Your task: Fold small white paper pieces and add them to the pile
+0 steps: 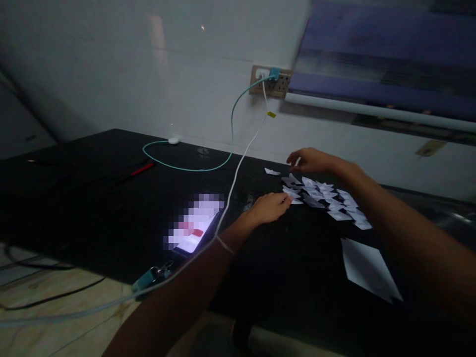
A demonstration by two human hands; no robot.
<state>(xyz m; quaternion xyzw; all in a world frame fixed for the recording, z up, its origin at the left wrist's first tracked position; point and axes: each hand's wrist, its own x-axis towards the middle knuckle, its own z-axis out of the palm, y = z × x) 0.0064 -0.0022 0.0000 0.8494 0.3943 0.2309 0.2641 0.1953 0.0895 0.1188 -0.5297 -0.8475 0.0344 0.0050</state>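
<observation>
My left hand [269, 207] rests on the black table [92, 198], its fingertips touching the near edge of a pile of small white paper pieces [323, 196]. My right hand [310, 159] hovers over the far edge of that pile, fingers curled loosely, close to a single paper scrap [272, 172] lying apart. I cannot tell whether either hand pinches a piece. A larger white paper sheet [368, 270] lies nearer to me at the right.
A lit phone [193, 228] lies left of my left arm, with a white cable [241, 158] running to a wall socket [269, 82]. A teal cable [193, 167] loops across the table. A red pen [143, 169] lies at the left. Keys [150, 277] hang at the table's front edge.
</observation>
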